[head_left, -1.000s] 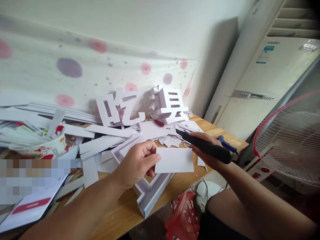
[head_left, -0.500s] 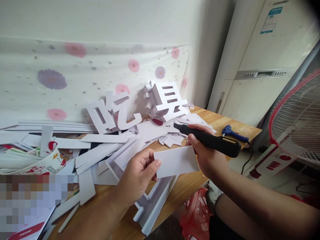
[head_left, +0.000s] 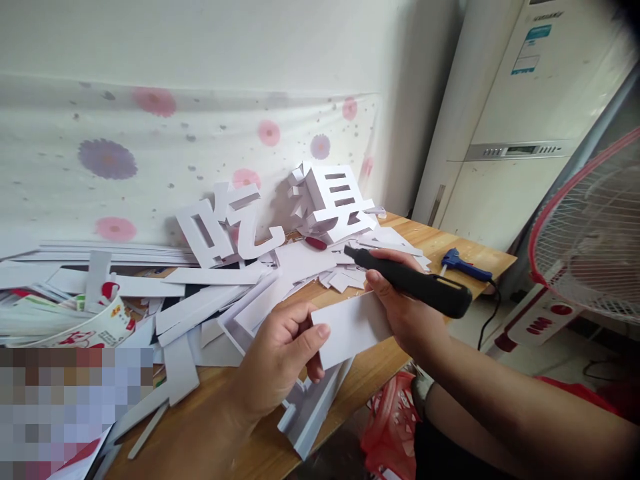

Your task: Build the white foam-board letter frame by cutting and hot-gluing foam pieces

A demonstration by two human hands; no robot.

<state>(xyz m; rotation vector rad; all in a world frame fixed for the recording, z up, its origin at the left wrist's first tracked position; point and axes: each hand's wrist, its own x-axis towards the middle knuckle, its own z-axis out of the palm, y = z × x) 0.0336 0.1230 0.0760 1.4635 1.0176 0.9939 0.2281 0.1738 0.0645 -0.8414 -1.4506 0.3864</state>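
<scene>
My left hand (head_left: pixel 287 353) pinches the left end of a small white foam board piece (head_left: pixel 353 330) between thumb and fingers. A black utility knife (head_left: pixel 413 280) is gripped in my right hand (head_left: pixel 413 317), its narrow tip pointing left above the board; I cannot make out a bare blade. The board's right end meets my right fingers, partly hidden by them. Below the board, a white channel-shaped foam piece (head_left: pixel 320 407) lies on the wooden table (head_left: pixel 373 387). White cut scraps (head_left: pixel 345 277) and a small dark red object (head_left: pixel 316 244) lie behind my hands.
Two white foam characters, one (head_left: pixel 227 223) left and one (head_left: pixel 340 200) right, lean at the wall. A blue glue gun (head_left: pixel 465 265) rests near the table's right edge. Foam strips (head_left: pixel 200 313) and a paper bucket (head_left: pixel 97 327) crowd the left. A fan (head_left: pixel 590 233) stands right.
The board has tilted, its left end nearer me, and both hands have turned slightly with it. The knife has shifted a little left. The whole view has shifted slightly too.
</scene>
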